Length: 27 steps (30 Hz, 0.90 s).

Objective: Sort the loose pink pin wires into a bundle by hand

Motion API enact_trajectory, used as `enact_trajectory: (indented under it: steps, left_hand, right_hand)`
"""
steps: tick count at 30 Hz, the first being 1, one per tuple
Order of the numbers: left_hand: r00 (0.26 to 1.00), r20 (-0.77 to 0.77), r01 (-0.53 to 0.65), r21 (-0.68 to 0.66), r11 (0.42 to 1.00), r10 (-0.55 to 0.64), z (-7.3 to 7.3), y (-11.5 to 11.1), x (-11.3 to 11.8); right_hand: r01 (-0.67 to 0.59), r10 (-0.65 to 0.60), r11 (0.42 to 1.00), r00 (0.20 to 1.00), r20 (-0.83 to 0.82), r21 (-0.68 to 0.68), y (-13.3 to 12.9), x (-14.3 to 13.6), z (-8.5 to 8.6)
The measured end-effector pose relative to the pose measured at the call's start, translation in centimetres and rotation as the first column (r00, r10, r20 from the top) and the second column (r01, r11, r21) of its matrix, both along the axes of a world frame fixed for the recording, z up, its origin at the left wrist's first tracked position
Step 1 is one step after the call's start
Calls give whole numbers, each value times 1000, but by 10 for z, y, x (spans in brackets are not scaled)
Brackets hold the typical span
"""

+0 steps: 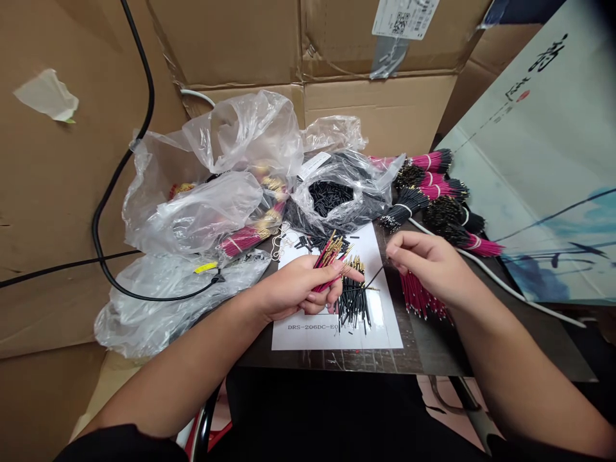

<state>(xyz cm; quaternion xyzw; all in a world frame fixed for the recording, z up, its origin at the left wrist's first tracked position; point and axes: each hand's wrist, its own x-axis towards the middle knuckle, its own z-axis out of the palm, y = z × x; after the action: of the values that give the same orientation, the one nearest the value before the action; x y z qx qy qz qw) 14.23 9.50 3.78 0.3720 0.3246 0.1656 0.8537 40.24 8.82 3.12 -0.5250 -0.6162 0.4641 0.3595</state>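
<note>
My left hand (308,289) is closed around a bunch of red wires (327,256) with gold-coloured ends pointing up and away. With thumb and fingertips pinched, my right hand (423,260) holds one end of a thin black wire (376,276), which slants down toward my left fingertips. Beneath and between the hands, a pile of black wires (353,301) with gold ends lies on a printed white sheet (337,340). Several small black sleeves (308,242) are scattered at the sheet's far edge. Under my right hand lie more red wires (421,298), partly covered by it.
An opened plastic bag (332,196) full of small black sleeves stands behind the sheet. Clear bags (202,212) with wire bundles fill the left. Tied red and black wire bundles (433,189) lie at right, beside a white cable (505,276). Cardboard (375,109) walls the back.
</note>
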Motion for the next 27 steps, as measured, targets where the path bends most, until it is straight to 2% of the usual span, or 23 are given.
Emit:
enact_trajectory:
  steps: [2, 5, 8, 11, 13, 16, 21, 27]
  left_hand:
    - [1000, 18, 20, -8, 1000, -20, 0, 0, 0]
    - [995, 73, 73, -60, 996, -69, -2, 0, -1]
    - [987, 123, 118, -105, 987, -105, -2, 1, -2]
    - [982, 133, 147, -122, 982, -131, -3, 1, -2]
    - [982, 130, 155, -121, 981, -139, -4, 1, -1]
    - [982, 131, 153, -112, 982, -138, -6, 0, 0]
    - [986, 108, 136, -101, 986, -125, -5, 1, 2]
    - [991, 16, 132, -89, 987, -131, -3, 1, 2]
  right_hand:
    - [-51, 52, 999, 994, 98, -13, 0, -2, -2]
    - [-124, 101, 991, 946, 308, 57, -1, -10, -6]
    - [-115, 23, 975, 902, 431, 190, -3, -17, -6]
    - [-55, -23, 966, 955, 297, 251, -6, -21, -3]
    - [-63, 33, 978, 988, 148, 200, -9, -25, -2]
    - [-91, 95, 988, 995, -30, 123, -14, -33, -5]
    - [-71, 78, 991, 995, -60, 110, -17, -37, -11]
    - [-108, 113, 992, 991, -74, 72, -21, -34, -5]
